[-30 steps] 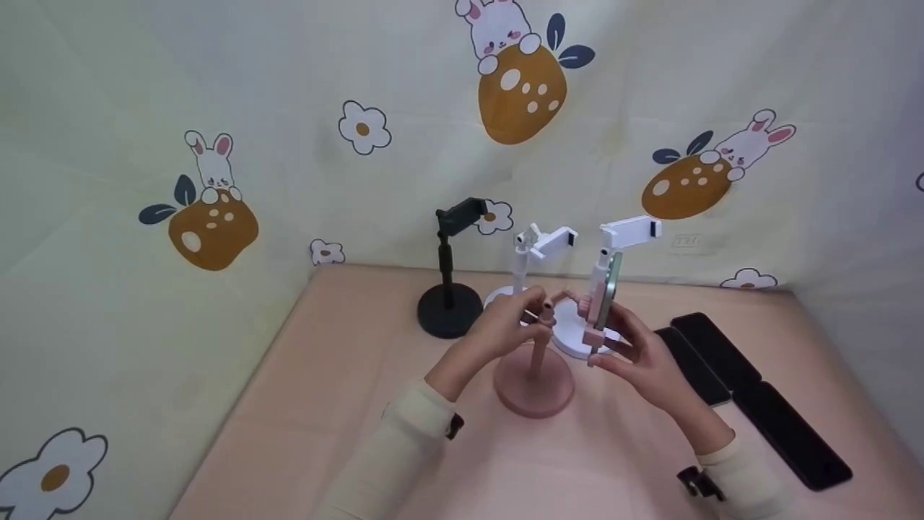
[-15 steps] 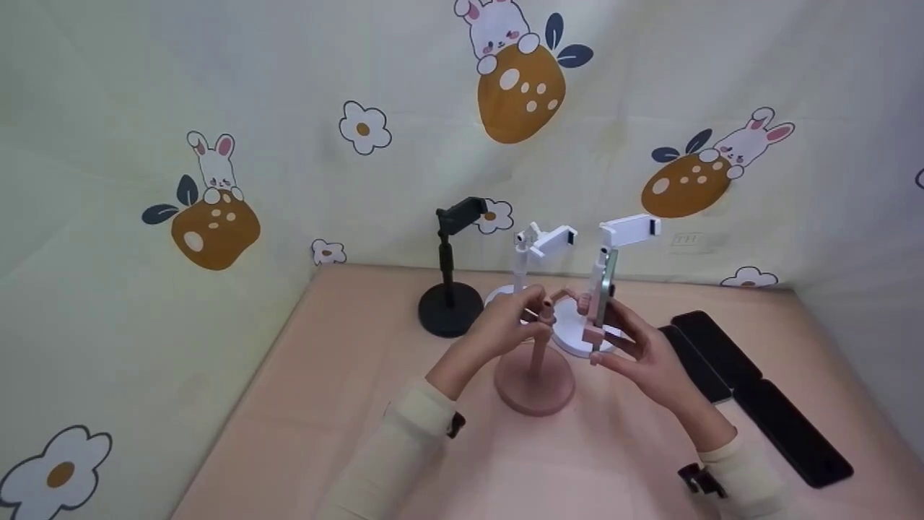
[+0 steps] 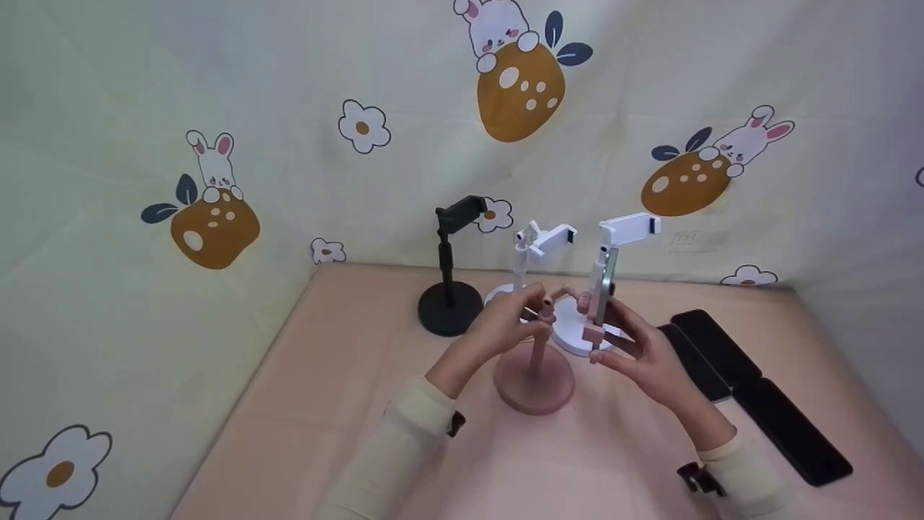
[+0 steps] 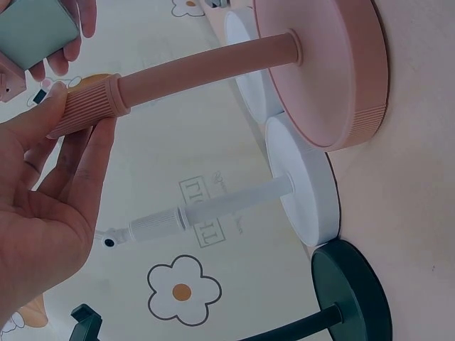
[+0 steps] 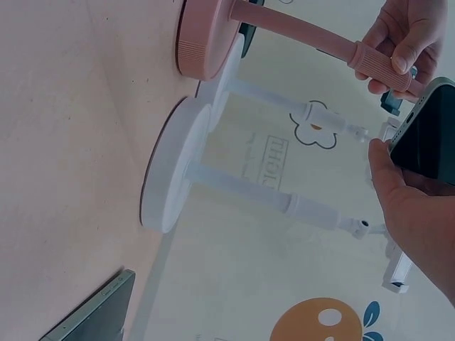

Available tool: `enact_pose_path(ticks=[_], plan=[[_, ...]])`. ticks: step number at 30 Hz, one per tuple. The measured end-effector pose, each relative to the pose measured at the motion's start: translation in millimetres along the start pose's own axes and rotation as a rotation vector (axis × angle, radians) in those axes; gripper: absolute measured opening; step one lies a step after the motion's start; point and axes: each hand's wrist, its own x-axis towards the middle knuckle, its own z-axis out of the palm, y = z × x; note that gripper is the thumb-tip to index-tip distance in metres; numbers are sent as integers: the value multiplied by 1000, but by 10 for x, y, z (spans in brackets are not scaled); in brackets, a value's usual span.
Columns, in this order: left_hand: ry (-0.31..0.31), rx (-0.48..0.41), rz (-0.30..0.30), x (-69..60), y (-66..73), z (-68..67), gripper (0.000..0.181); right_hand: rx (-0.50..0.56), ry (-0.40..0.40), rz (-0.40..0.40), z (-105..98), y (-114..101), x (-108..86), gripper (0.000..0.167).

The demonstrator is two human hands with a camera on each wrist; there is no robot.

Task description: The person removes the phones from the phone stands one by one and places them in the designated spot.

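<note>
A pink phone stand [image 3: 534, 383] stands upright on the table in the head view. My left hand [image 3: 498, 325] pinches its ribbed collar [image 4: 89, 106], thumb on one side and fingers on the other, near the top of the pole. A light green smartphone [image 3: 607, 278] sits on edge in the stand's pink clamp [image 3: 593, 332], to the right of the pole. My right hand [image 3: 646, 361] holds the phone by its lower edge and far side. The right wrist view shows its dark screen [image 5: 430, 138]; part of the clamp is hidden there.
Behind stand a black phone stand [image 3: 449, 310] and two white phone stands [image 3: 552, 242] [image 3: 629, 231], close to the pink one. Several dark phones [image 3: 790, 430] lie on the table at the right. A patterned cloth wall [image 3: 419, 180] rises behind the table's back edge.
The phone in the clamp has turned slightly, so less of its lens side shows in the head view. Both hands stay almost where they were.
</note>
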Motion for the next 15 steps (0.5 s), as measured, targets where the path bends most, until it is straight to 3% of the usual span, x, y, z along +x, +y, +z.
enact_pose_path(ticks=[15], plan=[[6,19,52,8,-26,-5,20,-24,5,37,8,-10,-6,84]])
